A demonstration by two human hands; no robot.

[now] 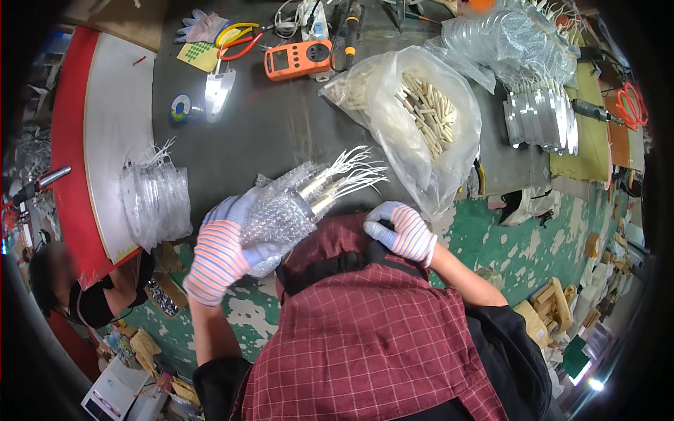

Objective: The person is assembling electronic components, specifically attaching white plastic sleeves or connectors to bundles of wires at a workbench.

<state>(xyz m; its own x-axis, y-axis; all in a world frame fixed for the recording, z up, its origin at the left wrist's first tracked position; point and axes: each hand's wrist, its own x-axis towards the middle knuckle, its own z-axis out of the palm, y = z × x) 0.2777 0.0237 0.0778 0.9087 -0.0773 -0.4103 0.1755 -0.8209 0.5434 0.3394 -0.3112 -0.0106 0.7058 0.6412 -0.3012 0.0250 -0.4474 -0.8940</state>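
Note:
My left hand (225,242), in a striped knit glove, is closed around a bubble-wrapped bundle (277,221) at the table's near edge. White wires (354,168) fan out of the bundle's far right end. Beside it, over the maroon checked apron (372,316), my gloved right hand (401,231) has its fingers curled in; whatever they may hold is hidden. Beyond that hand, a clear plastic bag (449,172) lies open with many short off-white tubes (432,116) inside. Another bubble-wrapped bundle (156,203) with white wires stands to the left.
An orange meter (298,59), a soldering iron (352,31), pliers (242,49), a wire spool (181,107) and a shiny metal plate (219,91) lie at the back. Stacked metal plates (540,116) and more bubble-wrapped bundles (502,38) occupy the right. Another person (91,288) sits at left.

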